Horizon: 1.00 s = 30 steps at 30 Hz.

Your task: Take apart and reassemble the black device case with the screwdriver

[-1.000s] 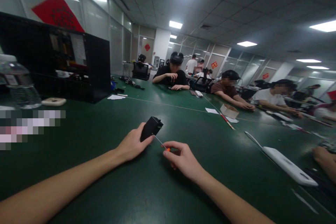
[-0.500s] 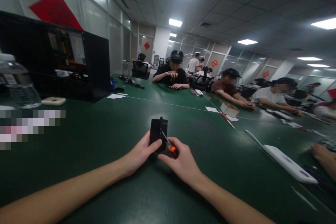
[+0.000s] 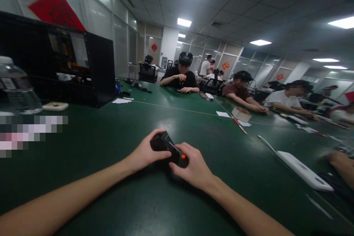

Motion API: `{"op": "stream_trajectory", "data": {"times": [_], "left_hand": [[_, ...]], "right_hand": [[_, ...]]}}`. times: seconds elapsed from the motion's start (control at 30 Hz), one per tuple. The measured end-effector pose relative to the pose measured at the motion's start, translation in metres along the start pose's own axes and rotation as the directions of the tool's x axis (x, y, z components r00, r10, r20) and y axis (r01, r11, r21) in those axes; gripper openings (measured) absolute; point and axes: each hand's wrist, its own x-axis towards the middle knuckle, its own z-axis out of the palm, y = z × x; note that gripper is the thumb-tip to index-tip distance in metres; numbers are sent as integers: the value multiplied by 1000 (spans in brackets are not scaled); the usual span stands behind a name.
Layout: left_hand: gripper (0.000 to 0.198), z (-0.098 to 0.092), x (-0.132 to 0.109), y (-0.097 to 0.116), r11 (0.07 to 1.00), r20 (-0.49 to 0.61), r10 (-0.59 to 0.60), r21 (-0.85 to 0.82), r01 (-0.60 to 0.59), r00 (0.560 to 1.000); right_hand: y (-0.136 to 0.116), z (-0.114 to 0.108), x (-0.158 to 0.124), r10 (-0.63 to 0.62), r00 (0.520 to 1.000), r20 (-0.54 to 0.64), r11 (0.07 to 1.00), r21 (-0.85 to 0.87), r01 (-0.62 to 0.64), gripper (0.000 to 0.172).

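Note:
My left hand point(image 3: 149, 152) grips a black box-shaped device point(image 3: 160, 142) above the green table, thumb across its near face and fingers behind. The device is tilted, its top edge leaning left. My right hand point(image 3: 193, 164) is closed around a screwdriver point(image 3: 183, 156) with an orange and dark handle. The screwdriver's thin metal shaft points up and left along the device's face. Whether its tip touches the device I cannot tell. What exactly the device is cannot be made out.
An open black computer case point(image 3: 101, 70) stands at the left behind a clear water bottle point(image 3: 19, 90). A white power strip point(image 3: 304, 169) lies on the right. Farther back are a small cardboard box point(image 3: 241, 114), paper scraps point(image 3: 222, 114) and seated people. Another person's hand point(image 3: 341, 163) rests at the right edge.
The black device has turned from nearly upright to tilted, showing a narrow side. My right hand and the screwdriver have stayed close beside it.

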Motion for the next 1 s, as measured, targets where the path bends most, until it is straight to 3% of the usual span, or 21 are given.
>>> {"op": "stream_trajectory", "data": {"times": [0.1, 0.33, 0.53, 0.7, 1.0], "left_hand": [[48, -14, 5, 3, 979, 115, -7, 205, -16, 993], [45, -24, 4, 9, 879, 241, -34, 469, -86, 970], [39, -24, 3, 12, 773, 327, 44, 588, -240, 944], [41, -10, 0, 8, 696, 299, 115, 656, -291, 947], [36, -2, 3, -11, 652, 263, 153, 698, -297, 953]], "right_hand": [[6, -4, 2, -32, 998, 51, 999, -19, 33, 31], [25, -21, 9, -119, 941, 316, 961, -202, 189, 42], [34, -57, 16, -104, 919, 379, 740, -588, 327, 31], [29, -72, 15, -131, 914, 384, 620, -688, 378, 27], [21, -71, 12, -102, 909, 405, 632, -679, 373, 32]]}}
